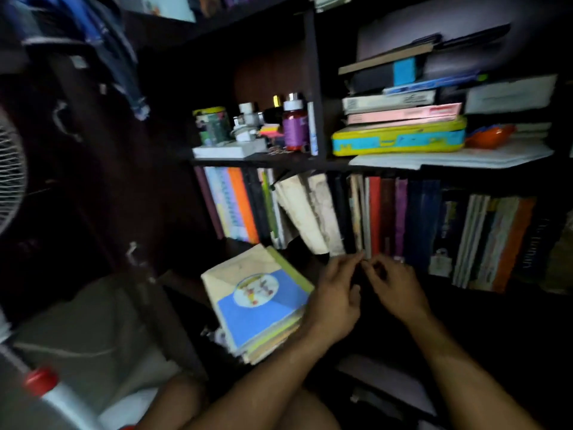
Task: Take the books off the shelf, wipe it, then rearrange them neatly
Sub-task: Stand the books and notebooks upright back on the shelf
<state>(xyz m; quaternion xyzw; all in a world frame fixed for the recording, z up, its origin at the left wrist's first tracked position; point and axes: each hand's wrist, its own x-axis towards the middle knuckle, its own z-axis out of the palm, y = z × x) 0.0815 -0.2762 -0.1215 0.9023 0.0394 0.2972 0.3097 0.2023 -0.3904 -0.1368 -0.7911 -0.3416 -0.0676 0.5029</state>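
A dark wooden shelf (263, 161) holds a lower row of upright books (387, 218), some worn and cream, others red, maroon, purple and navy. A stack of books with a blue and cream cover (260, 299) lies on the floor at the left. My left hand (336, 290) and my right hand (390, 283) are close together at the bottom edges of the upright books, fingertips nearly touching them. Both hands have the fingers apart and hold nothing that I can see. The frame is blurred.
The upper shelf carries bottles and jars (291, 125) at the left and a pile of flat books on a yellow-blue tin case (400, 139) at the right. A fan (9, 172) stands at the far left. A bottle with a red cap (43, 383) is at the bottom left.
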